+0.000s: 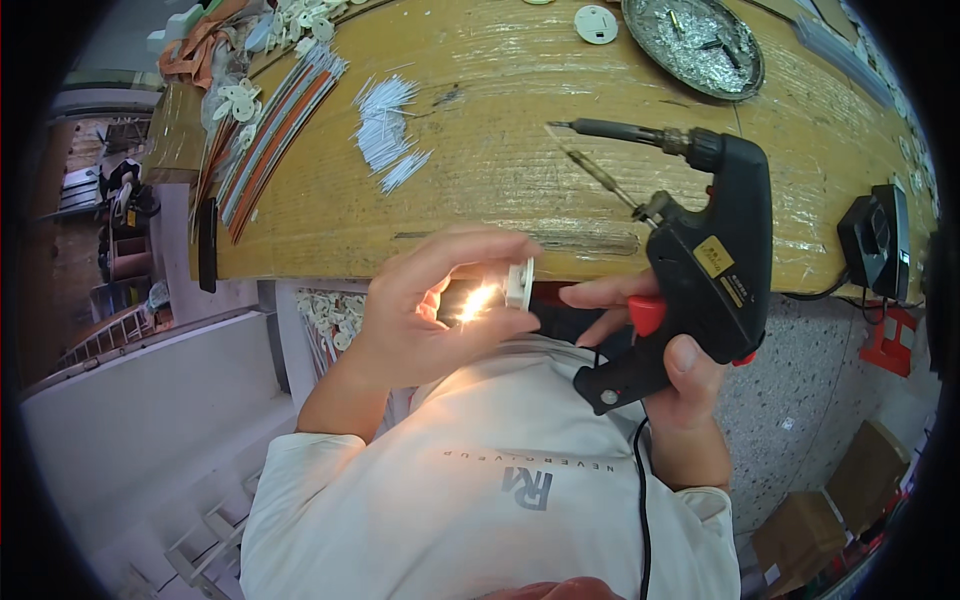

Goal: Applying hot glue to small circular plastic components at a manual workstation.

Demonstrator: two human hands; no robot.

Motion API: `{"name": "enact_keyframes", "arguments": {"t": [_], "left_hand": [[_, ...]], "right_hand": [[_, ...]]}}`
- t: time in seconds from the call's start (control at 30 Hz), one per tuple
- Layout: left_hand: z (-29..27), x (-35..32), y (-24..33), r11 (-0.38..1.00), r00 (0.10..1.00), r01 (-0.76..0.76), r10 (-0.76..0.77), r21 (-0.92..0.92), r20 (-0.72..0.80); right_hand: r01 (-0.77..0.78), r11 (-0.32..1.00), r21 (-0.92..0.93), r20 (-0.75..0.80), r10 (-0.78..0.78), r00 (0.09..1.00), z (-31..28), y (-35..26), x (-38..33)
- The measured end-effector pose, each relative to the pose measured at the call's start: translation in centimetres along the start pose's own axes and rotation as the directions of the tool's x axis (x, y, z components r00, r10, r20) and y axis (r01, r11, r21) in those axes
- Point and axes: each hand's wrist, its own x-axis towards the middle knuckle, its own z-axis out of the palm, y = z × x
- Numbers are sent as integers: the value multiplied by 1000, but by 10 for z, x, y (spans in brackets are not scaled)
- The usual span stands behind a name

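Held just off the desk [480, 215] edge, the small white disc [519, 283], likely light and brittle, sat pinched at its rim in the left hand [415, 320], while the right hand [680, 375] clasped the heavier soldering gun [700, 270].

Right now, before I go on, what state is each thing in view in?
Left hand: closed on a small white round part, held on edge; a bright glow shows beside it.
Right hand: closed on the black soldering gun, one finger on the red trigger, tip pointing left over the bench.
Metal dish: lying flat, holding scraps.
White wire pieces: loose, scattered.
Black box: upright at the bench edge, cabled.
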Motion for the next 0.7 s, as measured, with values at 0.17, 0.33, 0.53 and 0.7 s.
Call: {"name": "enact_keyframes", "arguments": {"t": [0.17, 0.33, 0.53, 0.7], "left_hand": [[-3, -6, -2, 984, 999, -32, 35, -174, 15], [0, -7, -5, 981, 996, -81, 87, -176, 29], [-4, -6, -1, 979, 989, -112, 127, -168, 79], [-1, -12, 3, 983, 998, 12, -2, -186, 56]], "right_hand": [[2, 997, -81, 142, 10, 990, 12, -7, 6], [71, 997, -42, 102, -67, 993, 23, 0, 7], [-3, 998, -58, 95, 8, 995, 23, -3, 0], [21, 996, -88, 101, -12, 995, 30, -5, 1]]}}
